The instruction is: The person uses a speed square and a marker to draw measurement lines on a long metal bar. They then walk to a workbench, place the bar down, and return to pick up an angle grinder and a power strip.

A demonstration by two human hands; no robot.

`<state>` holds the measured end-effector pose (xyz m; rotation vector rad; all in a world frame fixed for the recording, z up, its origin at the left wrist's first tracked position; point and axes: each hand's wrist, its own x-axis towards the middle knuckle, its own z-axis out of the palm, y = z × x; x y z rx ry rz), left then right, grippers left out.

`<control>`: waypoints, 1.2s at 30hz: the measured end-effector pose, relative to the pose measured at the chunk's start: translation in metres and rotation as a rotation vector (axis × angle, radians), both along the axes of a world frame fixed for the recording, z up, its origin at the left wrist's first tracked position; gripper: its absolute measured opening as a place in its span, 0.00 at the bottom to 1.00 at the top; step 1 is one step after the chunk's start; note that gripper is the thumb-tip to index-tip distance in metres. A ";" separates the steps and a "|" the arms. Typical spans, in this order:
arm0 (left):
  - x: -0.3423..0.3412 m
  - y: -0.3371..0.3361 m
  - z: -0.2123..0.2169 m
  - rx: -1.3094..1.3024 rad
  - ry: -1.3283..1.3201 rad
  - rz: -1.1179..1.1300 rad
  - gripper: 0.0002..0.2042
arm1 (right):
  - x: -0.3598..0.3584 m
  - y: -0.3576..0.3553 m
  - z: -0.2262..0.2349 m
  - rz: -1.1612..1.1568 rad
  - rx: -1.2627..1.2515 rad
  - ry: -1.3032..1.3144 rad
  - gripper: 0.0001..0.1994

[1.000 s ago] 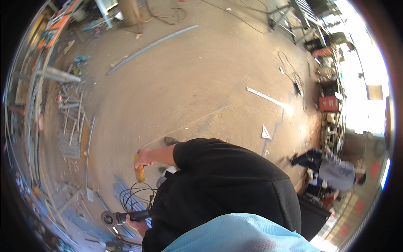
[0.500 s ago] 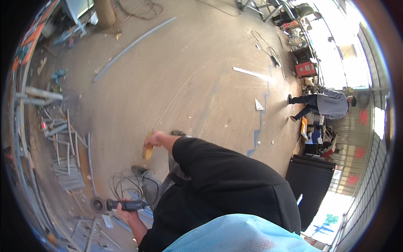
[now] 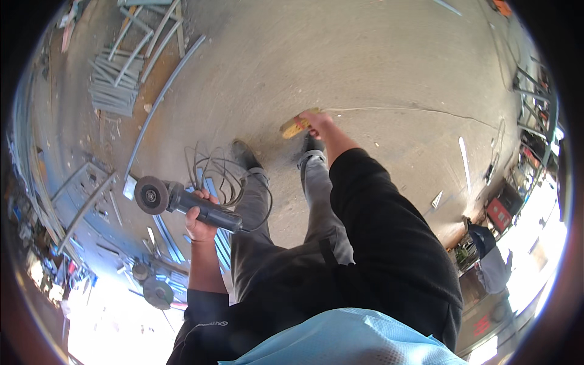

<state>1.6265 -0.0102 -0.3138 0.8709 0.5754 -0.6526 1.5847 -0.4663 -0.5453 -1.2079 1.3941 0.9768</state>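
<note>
My left hand (image 3: 198, 225) is wrapped round the dark body of an angle grinder (image 3: 221, 216). The grinder is held at waist height, its round disc (image 3: 151, 194) pointing left. From its rear end a black cable (image 3: 267, 210) loops down in loose coils by my left leg. Farther forward, my right arm reaches out over my shoes. My right hand (image 3: 317, 124) is closed on a yellow power strip (image 3: 293, 127), whose thin cord (image 3: 401, 109) runs off to the right across the floor. I cannot make out its sockets.
Cut metal bars (image 3: 114, 91) lie piled at the far left, beside a long curved tube (image 3: 159, 100). More metal strips (image 3: 167, 239) lie left of my legs. At the right are a white strip (image 3: 465, 164), a red machine (image 3: 499, 214) and another person (image 3: 490, 258).
My view has turned leftward and down, bringing my legs and the grinder further into sight. Both hands keep hold of the grinder and the power strip.
</note>
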 end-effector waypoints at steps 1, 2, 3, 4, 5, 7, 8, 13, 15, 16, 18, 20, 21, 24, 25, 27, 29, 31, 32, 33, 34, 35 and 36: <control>0.000 0.000 -0.010 0.003 0.000 0.008 0.26 | 0.010 -0.002 -0.022 0.071 -0.018 0.022 0.24; -0.003 -0.004 -0.013 0.003 0.005 0.012 0.27 | 0.016 -0.010 -0.038 0.130 -0.027 0.018 0.25; -0.006 -0.003 -0.019 0.012 -0.008 0.003 0.27 | 0.021 -0.013 -0.054 0.192 -0.046 0.020 0.26; -0.008 -0.004 -0.027 0.017 -0.017 -0.003 0.27 | 0.028 -0.016 -0.072 0.161 -0.064 0.033 0.25; -0.010 -0.008 -0.035 0.019 -0.028 -0.004 0.28 | 0.032 -0.021 -0.086 0.138 -0.107 0.072 0.25; -0.011 -0.013 -0.054 0.007 -0.013 0.002 0.29 | 0.038 -0.032 -0.112 0.132 -0.078 -0.022 0.29; -0.011 -0.017 -0.064 0.003 -0.005 0.008 0.29 | 0.040 -0.038 -0.122 0.132 -0.083 -0.046 0.31; -0.013 -0.042 -0.090 -0.025 0.051 0.023 0.29 | 0.023 -0.031 -0.131 0.048 -0.078 -0.009 0.32; -0.011 -0.054 -0.092 -0.073 0.098 0.039 0.28 | 0.000 -0.007 -0.115 0.059 -0.009 -0.025 0.29; -0.008 -0.058 -0.092 -0.115 0.097 0.057 0.28 | -0.011 0.010 -0.103 0.044 0.110 -0.096 0.27; -0.004 -0.069 -0.091 -0.152 0.099 0.069 0.27 | -0.035 0.034 -0.080 0.034 0.223 -0.201 0.24; 0.002 -0.077 -0.087 -0.209 0.095 0.075 0.27 | -0.051 0.062 -0.055 0.040 0.257 -0.302 0.25; 0.005 -0.080 -0.084 -0.217 0.089 0.072 0.27 | -0.054 0.072 -0.042 0.146 0.098 -0.358 0.26; 0.013 -0.084 -0.075 -0.208 0.089 0.079 0.27 | -0.057 0.104 0.003 0.352 -0.344 -0.512 0.27; 0.015 -0.085 -0.074 -0.214 0.078 0.075 0.27 | -0.055 0.109 0.019 0.230 -0.152 -0.424 0.27; 0.020 -0.085 -0.074 -0.221 0.048 0.069 0.27 | -0.043 0.118 0.043 -0.021 0.239 -0.269 0.27; 0.022 -0.086 -0.076 -0.227 0.043 0.070 0.27 | -0.027 0.132 0.056 -0.091 0.386 -0.111 0.24; 0.021 -0.087 -0.080 -0.227 0.047 0.078 0.26 | -0.015 0.145 0.063 -0.254 0.499 -0.037 0.19; 0.019 -0.087 -0.082 -0.225 0.050 0.089 0.26 | -0.010 0.151 0.063 -0.375 0.540 -0.035 0.17; 0.016 -0.087 -0.083 -0.222 0.056 0.099 0.25 | -0.006 0.156 0.062 -0.497 0.580 -0.032 0.14; 0.014 -0.086 -0.085 -0.214 0.068 0.095 0.25 | -0.004 0.160 0.059 -0.585 0.540 -0.015 0.09; 0.011 -0.086 -0.088 -0.206 0.078 0.092 0.24 | -0.004 0.158 0.055 -0.553 0.518 -0.052 0.09; 0.008 -0.085 -0.092 -0.190 0.088 0.089 0.24 | -0.003 0.157 0.051 -0.520 0.499 -0.090 0.09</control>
